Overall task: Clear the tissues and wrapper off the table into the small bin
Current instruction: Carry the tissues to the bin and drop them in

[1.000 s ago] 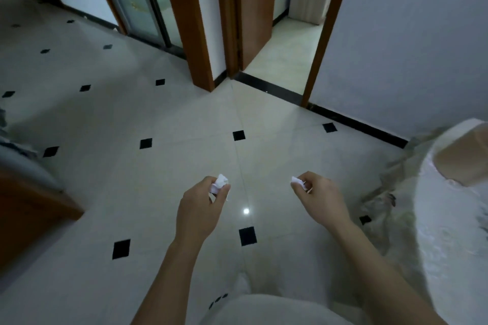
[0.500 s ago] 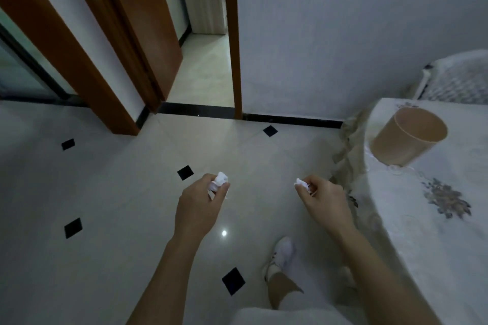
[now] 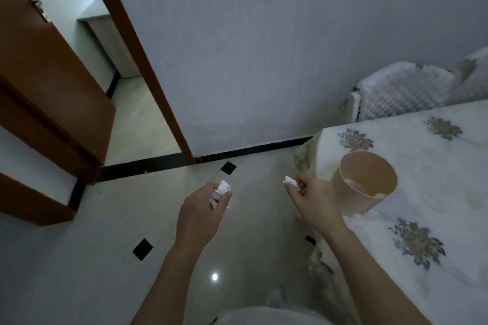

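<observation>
Left fingers [image 3: 224, 199]: curled, pinching a scrunched white tissue [image 3: 224, 187] at the tips so it cannot drop.
Right fingers [image 3: 292, 191]: pinching a small white wad [image 3: 289, 181]; tissue or wrapper, cannot tell.
Left hand [image 3: 200, 216]: out over the floor [image 3: 105, 258], apart from the bin.
Right hand [image 3: 314, 200]: just beside the bin's wall.
Small bin [image 3: 367, 185]: standing near the desk [image 3: 435, 192] corner, mouth open for the drop.
Next, likely: lift both wads over the rim, then let go.

Beige small bin [image 3: 367, 182] against a white tablecloth [image 3: 435, 174] printed with grey-gold flowers. Pale floor tiles [image 3: 105, 245] carry black diamond insets. The door [image 3: 47, 103] is reddish-brown, the tissues [image 3: 224, 187] white.
</observation>
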`<action>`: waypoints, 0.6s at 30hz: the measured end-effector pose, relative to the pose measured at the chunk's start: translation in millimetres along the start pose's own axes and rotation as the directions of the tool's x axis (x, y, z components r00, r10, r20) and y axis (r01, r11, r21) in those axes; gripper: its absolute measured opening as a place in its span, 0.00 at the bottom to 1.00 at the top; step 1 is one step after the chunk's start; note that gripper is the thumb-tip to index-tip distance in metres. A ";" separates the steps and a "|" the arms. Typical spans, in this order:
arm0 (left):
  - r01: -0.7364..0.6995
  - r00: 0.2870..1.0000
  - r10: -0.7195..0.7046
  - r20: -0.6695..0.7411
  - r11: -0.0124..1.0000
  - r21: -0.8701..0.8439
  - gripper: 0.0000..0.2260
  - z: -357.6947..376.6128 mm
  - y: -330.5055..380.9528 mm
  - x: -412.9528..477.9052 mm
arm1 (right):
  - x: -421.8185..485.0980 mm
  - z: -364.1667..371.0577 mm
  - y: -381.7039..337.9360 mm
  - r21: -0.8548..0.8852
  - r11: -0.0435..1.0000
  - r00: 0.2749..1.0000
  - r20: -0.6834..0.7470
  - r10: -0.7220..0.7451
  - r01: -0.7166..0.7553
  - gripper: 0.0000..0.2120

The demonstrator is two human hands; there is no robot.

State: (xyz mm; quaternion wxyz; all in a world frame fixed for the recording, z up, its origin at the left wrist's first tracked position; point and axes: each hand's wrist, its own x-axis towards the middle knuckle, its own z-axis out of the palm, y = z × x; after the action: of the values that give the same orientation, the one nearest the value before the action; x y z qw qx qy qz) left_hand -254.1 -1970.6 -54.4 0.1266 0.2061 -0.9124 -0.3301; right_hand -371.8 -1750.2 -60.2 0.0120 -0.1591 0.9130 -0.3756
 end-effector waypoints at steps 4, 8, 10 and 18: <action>-0.090 0.992 0.092 0.083 0.996 -0.028 0.10 31.7 32.8 52.9 | 33.5 -29.0 19.3 -0.022 0.994 0.990 -0.088 0.106 -0.108 0.14; -0.239 0.955 0.244 0.168 0.970 -0.049 0.08 68.5 67.6 93.4 | 40.6 -58.9 49.3 -0.039 0.979 0.957 -0.224 0.186 -0.199 0.15; -0.301 0.924 0.311 0.223 0.950 -0.081 0.09 88.8 85.9 108.2 | 35.0 -72.4 65.1 -0.025 0.959 0.924 -0.276 0.263 -0.281 0.18; -0.506 0.725 0.560 0.401 0.828 -0.241 0.06 152.3 157.0 145.3 | 6.5 -115.2 88.8 0.027 0.826 0.732 -0.448 0.513 -0.562 0.13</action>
State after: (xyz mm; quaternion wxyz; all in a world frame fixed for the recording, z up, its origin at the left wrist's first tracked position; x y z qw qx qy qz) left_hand -484.2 -1844.1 -52.1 0.0104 -0.1558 -0.9157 -0.3703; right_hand -419.2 -1614.3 -38.1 -0.0935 0.1999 0.9176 -0.3307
